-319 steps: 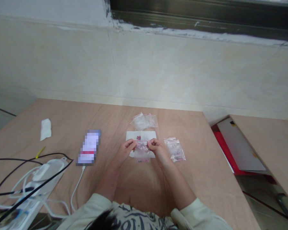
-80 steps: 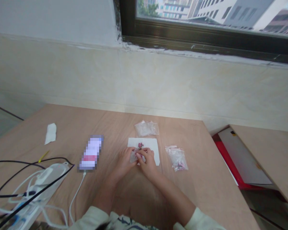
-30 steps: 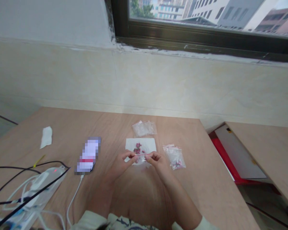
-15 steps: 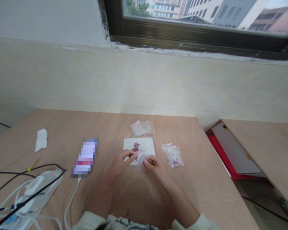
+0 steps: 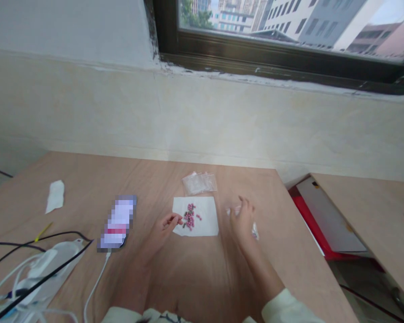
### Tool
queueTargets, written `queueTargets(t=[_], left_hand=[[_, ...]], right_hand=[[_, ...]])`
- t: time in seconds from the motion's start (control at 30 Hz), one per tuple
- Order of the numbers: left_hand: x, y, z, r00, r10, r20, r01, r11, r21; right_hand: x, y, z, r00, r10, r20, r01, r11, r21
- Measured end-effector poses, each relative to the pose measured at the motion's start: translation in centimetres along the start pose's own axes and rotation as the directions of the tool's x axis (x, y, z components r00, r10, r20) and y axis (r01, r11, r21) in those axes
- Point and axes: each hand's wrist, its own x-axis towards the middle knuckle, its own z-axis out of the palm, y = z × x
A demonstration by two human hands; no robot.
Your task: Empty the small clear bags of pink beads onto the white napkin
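Pink beads (image 5: 189,216) on white paper (image 5: 207,222), desk (image 5: 191,278).
Left hand (image 5: 166,226) curled at the paper's edge, grip unclear; right hand (image 5: 243,220) open, fingers spread above a zip bag (image 5: 255,231). Beads lie loose: slow, light handling suits them. Second bag (image 5: 199,183) beyond.

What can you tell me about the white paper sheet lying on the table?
The white paper sheet is flat, matt and roughly rectangular, and it lies on the light wooden table. Small pink beads sit in a loose cluster on its left half, with a few apart to the right. The left hand reaches to its left edge, fingertips just over the paper. A clear plastic bag lies just beyond its far edge.
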Motion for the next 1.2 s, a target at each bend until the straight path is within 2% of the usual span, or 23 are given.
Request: queueTargets(t=[0.03, 0.1, 0.13, 0.2, 0.3, 0.4, 0.5, 0.53, 0.6, 0.7, 0.77, 0.83, 0.9, 0.93, 1.0, 1.07, 1.1, 1.13, 1.2], left_hand=[[0.0, 0.0, 0.1, 1.000, 0.014, 0.010, -0.014, 1.000, 0.001], [0.0, 0.1, 0.4, 0.999, 0.027, 0.040, -0.028, 1.000, 0.012], [-0.1, 0.1, 0.4, 0.998, 0.027, 0.056, -0.028, 0.999, 0.017], [-0.2, 0.4, 0.4, 0.998, 0.018, 0.067, -0.020, 1.000, 0.024], [-0.5, 0.5, 0.0, 0.999, 0.007, 0.054, -0.008, 1.000, 0.025], [-0.6, 0.0, -0.6, 0.999, 0.004, 0.042, -0.005, 1.000, 0.023], [-0.2, -0.7, -0.9, 1.000, -0.017, 0.011, 0.017, 0.999, -0.034], [0.0, -0.9, -0.9, 1.000, -0.022, -0.008, 0.021, 0.997, -0.077], [0.2, -1.0, -0.7, 0.999, -0.011, -0.043, 0.003, 0.985, -0.174], [0.3, -0.4, -0.2, 1.000, 0.004, 0.024, 0.003, 0.965, -0.262], [0.2, 0.2, 0.2, 0.994, 0.007, 0.107, 0.019, 0.971, -0.239], [0.0, 0.8, 0.4, 0.990, 0.019, 0.139, 0.006, 0.985, -0.175], [-0.3, 1.2, 0.6, 0.989, 0.030, 0.142, -0.014, 0.994, -0.112], [-0.5, 1.4, 0.6, 0.989, 0.033, 0.143, -0.020, 0.996, -0.091], [-0.9, 1.7, 0.7, 0.988, 0.035, 0.151, -0.026, 0.998, -0.061], [-1.2, 1.9, 1.1, 0.988, 0.048, 0.146, -0.042, 0.998, -0.040], [-1.4, 2.1, 1.3, 0.989, 0.056, 0.140, -0.052, 0.998, -0.031], [-1.5, 2.2, 1.5, 0.989, 0.065, 0.136, -0.063, 0.998, -0.022], [-1.7, 2.3, 2.0, 0.986, 0.090, 0.142, -0.091, 0.996, -0.004]], right_hand=[[0.4, -1.6, 0.8, 0.992, -0.116, 0.044, 0.114, 0.993, 0.041], [1.3, -4.7, 2.6, 0.934, -0.335, 0.126, 0.324, 0.941, 0.100], [1.7, -6.1, 3.5, 0.905, -0.398, 0.154, 0.385, 0.917, 0.107], [2.4, -8.2, 5.0, 0.868, -0.454, 0.203, 0.445, 0.891, 0.090], [3.4, -9.3, 6.1, 0.839, -0.472, 0.271, 0.472, 0.879, 0.067], [4.2, -8.8, 5.7, 0.858, -0.444, 0.258, 0.426, 0.896, 0.126], [4.2, -7.8, 3.8, 0.926, -0.348, 0.145, 0.280, 0.893, 0.352], [3.8, -7.5, 2.9, 0.944, -0.308, 0.121, 0.222, 0.860, 0.459], [2.5, -6.8, 1.1, 0.951, -0.271, 0.150, 0.102, 0.732, 0.674], [-0.2, -5.5, -0.7, 0.863, -0.367, 0.347, -0.112, 0.531, 0.840], [-2.0, -4.4, -0.9, 0.811, -0.393, 0.433, -0.224, 0.476, 0.850], [-3.3, -3.4, -0.6, 0.792, -0.377, 0.480, -0.280, 0.474, 0.835], [-4.3, -2.6, -0.3, 0.816, -0.292, 0.499, -0.304, 0.518, 0.800], [-4.7, -2.4, -0.3, 0.852, -0.212, 0.479, -0.297, 0.558, 0.775], [-5.4, -2.6, -0.9, 0.937, -0.044, 0.347, -0.234, 0.660, 0.714], [-6.0, -3.5, -2.1, 0.976, -0.020, 0.215, -0.130, 0.741, 0.658], [-6.3, -4.1, -2.8, 0.972, -0.083, 0.219, -0.083, 0.752, 0.654], [-6.5, -4.8, -3.4, 0.947, -0.177, 0.269, -0.051, 0.743, 0.667], [-6.8, -6.0, -4.1, 0.875, -0.320, 0.364, -0.029, 0.715, 0.699]])
